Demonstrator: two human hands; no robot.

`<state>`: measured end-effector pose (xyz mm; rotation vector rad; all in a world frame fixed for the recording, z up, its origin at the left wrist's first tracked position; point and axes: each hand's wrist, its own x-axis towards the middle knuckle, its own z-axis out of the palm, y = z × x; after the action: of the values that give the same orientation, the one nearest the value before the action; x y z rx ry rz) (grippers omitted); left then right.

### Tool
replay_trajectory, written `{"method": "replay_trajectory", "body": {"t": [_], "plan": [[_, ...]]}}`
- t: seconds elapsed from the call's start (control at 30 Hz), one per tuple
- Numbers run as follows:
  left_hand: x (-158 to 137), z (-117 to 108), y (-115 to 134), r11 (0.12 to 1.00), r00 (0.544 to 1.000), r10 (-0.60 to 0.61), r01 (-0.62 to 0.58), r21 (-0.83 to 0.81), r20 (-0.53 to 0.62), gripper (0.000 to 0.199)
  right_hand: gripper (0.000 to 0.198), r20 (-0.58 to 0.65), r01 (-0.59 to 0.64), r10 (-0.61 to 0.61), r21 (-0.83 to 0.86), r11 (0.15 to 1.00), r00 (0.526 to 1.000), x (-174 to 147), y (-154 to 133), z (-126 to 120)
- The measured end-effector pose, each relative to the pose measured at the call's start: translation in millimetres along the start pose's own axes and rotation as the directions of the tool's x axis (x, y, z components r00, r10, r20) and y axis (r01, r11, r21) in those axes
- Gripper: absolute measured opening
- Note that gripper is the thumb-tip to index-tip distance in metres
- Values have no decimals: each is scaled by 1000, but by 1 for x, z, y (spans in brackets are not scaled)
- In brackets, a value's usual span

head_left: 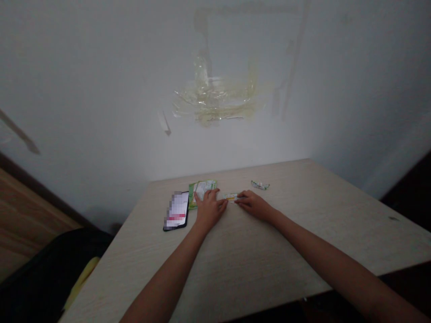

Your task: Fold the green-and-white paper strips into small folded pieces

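Pale, with an orange band across it, a small flat strip (230,197) lies on the table (269,255), between the person's two hands. At its right end the right hand (252,204) has thumb and fingertips brought together on it. The left hand (209,210) reaches its left end with thumb and forefinger close together; whether they pinch it, one cannot tell. The other left fingers are spread apart over the near edge of a green and white packet (202,186). Just left of that packet lies a phone (177,213) with its screen lit and partly blurred. Beyond the right hand, apart from it, lies a crumpled wrapper (260,185). Behind the table, clear tape (215,105) clings to the grey wall (101,89).
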<state>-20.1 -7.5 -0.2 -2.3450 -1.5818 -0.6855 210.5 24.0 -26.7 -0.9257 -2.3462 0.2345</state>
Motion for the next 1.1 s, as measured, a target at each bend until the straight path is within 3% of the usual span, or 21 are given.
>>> {"method": "replay_trajectory", "body": {"t": [0.53,1.1], "plan": [[2,3,-4,996,998,-54,56,66,-34,26,26,1,0,0,3,1000,1000,-1,4,2],[2,0,-5,998,998,62,-62,20,10,27,26,7,-4,4,17,1000,1000,-1,3,0]]}}
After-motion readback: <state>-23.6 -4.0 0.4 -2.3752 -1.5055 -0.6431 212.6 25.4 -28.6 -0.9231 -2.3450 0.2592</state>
